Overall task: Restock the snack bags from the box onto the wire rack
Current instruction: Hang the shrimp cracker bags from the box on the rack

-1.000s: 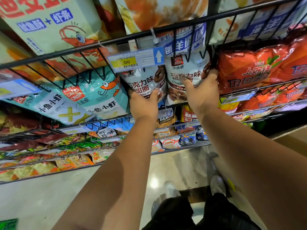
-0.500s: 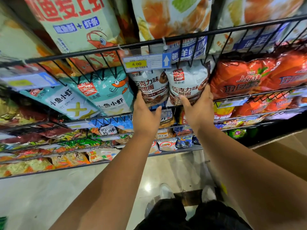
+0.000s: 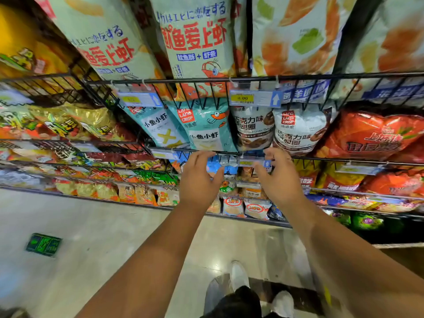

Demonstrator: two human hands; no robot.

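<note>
Two white chocolate-ring snack bags stand side by side on a shelf of the black wire rack. My left hand and my right hand hang just below them, off the bags, in front of the shelf's front wire. Both have loosely curved fingers and hold nothing. A corner of the cardboard box shows at the right edge.
Teal fish-shrimp bags sit left of the white bags, orange-red bags to the right. Large pale bags fill the shelf above. Price tags hang from the wires. Lower shelves hold small packets. Tiled floor and my shoes lie below.
Both hands have let go of the white bags and dropped below the shelf's front wire. The view has tilted up, showing more of the upper shelf.
</note>
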